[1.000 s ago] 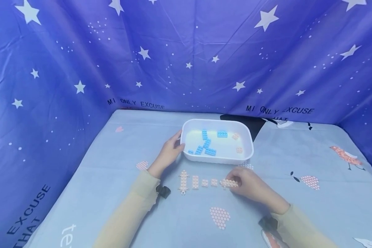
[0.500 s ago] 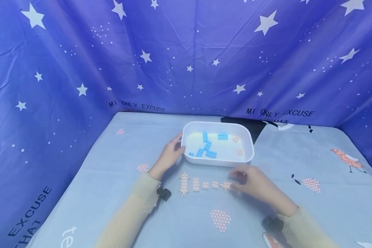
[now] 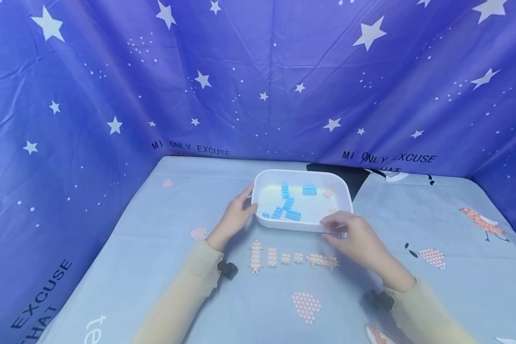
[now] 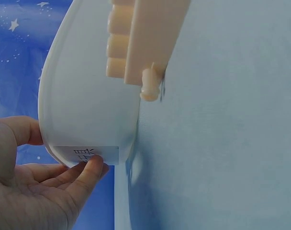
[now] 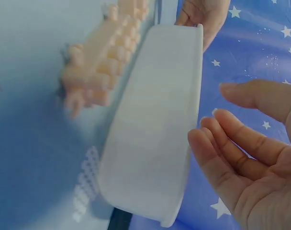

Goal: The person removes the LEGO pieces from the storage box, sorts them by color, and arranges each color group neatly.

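Note:
A white plastic box (image 3: 301,227) sits on the cloth. My left hand (image 3: 235,215) grips its left end; in the left wrist view fingers touch the labelled end wall and rim. My right hand (image 3: 356,237) hovers at the front right rim, holding nothing, fingers loosely bent and apart from the thumb in the right wrist view. Inside the box lie several blue bricks (image 3: 309,190) and pale pink bricks (image 3: 328,193), one partly behind my right hand. In front, a row holds a long peach brick piece with side pegs (image 3: 255,257), smaller pink bricks (image 3: 272,257) and another long pegged piece (image 3: 322,260).
The patterned light-blue cloth (image 3: 155,267) covers the table. Behind and beside it hang blue star-printed curtains (image 3: 241,71). A black patch (image 3: 357,177) shows behind the box. Dark wrist cameras (image 3: 228,270) sit on both wrists.
My right hand has let go of the long pegged piece at the row's right end and moved up to the box's front right rim. My left hand has stayed on the box.

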Motion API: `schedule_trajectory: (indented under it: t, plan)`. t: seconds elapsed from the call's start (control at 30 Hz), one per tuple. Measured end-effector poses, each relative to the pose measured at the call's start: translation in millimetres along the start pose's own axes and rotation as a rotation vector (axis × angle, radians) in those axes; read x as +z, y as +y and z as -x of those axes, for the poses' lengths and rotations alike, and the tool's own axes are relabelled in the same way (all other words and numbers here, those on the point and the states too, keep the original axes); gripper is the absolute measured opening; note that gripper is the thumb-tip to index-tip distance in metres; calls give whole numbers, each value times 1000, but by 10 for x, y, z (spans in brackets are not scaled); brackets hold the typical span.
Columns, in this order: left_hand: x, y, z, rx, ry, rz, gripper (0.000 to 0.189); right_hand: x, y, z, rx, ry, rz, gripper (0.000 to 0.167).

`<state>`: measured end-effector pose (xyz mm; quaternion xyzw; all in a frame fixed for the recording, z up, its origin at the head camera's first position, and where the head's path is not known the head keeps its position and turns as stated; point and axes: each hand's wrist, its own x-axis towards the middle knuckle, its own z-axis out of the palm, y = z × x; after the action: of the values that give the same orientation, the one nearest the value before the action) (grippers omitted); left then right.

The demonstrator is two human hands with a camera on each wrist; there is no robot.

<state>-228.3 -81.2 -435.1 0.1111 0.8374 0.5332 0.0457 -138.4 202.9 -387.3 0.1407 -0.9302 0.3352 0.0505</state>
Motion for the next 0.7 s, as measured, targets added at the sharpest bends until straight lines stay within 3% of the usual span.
schedule_trajectory:
  t: [0.7]
  plan:
    - [5, -9, -12, -4, 4, -9, 62, -145, 42, -450, 73, 107, -36, 29]
